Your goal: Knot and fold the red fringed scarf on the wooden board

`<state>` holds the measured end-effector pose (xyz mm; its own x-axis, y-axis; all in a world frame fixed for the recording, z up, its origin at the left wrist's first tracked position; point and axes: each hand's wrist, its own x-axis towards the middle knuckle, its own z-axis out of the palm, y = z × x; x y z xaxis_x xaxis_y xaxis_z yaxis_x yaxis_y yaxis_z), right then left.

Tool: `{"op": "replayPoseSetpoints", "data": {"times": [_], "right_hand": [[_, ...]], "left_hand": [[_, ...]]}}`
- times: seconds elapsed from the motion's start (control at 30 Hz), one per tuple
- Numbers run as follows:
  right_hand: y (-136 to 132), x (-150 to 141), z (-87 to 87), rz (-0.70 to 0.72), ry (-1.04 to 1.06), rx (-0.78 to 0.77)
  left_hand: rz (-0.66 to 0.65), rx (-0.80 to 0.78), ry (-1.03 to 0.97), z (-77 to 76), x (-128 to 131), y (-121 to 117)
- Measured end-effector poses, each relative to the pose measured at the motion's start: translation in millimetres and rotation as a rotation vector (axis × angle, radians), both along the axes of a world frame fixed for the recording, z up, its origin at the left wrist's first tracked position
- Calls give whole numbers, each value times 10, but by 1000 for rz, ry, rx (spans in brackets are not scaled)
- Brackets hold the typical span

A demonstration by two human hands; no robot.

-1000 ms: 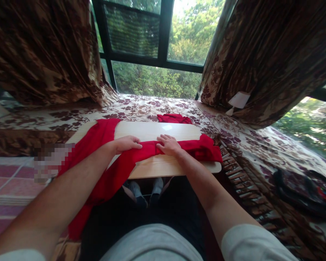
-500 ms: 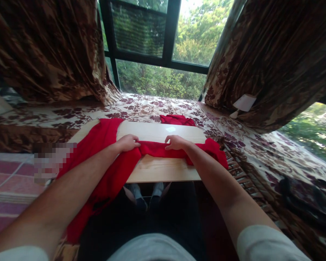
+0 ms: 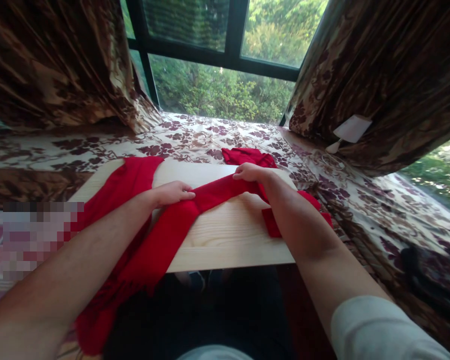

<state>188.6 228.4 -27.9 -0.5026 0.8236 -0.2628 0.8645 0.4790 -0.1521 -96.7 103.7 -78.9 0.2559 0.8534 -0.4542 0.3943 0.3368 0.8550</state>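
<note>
Curtains, two, brown, floral-patterned: one at left (image 3: pixel 60 60), one at right (image 3: pixel 378 65), hanging in folds to either side of the window.
Window (image 3: pixel 195 82), dark-framed, far centre; green foliage beyond the glass.
Floral cover (image 3: pixel 195 132), pale with purple and brown print, spread over the surface below the window and along the right.
Board (image 3: pixel 225 245), light wood with visible grain, rounded far-left corner; set between the person and the floral cover.
Red cloth (image 3: pixel 168 237), long, fringed at near left; lying across the left part of the board and hanging over its near-left edge. One strip bends at the left hand and runs on to the right hand, raised from the board at that end; further folds lie at the board's right, partly behind the right forearm. Whether all sections form one piece cannot be told.
Sleeve (image 3: pixel 371 325), pale, on the right arm, near right.
Dark object (image 3: pixel 431 272), right side, on the floral cover; blurred, kind uncertain.
Second red cloth (image 3: pixel 247 156), crumpled, just beyond the board's far edge.
Lamp (image 3: pixel 353 128), white shade, far right, before the right curtain.
Left hand (image 3: pixel 174 193): thumb and fingers pinching the strip's far edge at the bend.
Right hand (image 3: pixel 250 172): fingertips and thumb pinching the strip's far edge, farther right.
</note>
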Motion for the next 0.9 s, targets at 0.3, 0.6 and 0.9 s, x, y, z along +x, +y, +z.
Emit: {"op": "replayPoseSetpoints", "data": {"times": [0.3, 0.6, 0.9], "right_hand": [[372, -433, -256, 131, 66, 135], [652, -565, -584, -8, 204, 148], [692, -638, -581, -179, 233, 146]], "left_hand": [[-20, -341, -330, 118, 815, -752], [224, -251, -440, 42, 886, -645], [299, -96, -466, 57, 686, -257]]}}
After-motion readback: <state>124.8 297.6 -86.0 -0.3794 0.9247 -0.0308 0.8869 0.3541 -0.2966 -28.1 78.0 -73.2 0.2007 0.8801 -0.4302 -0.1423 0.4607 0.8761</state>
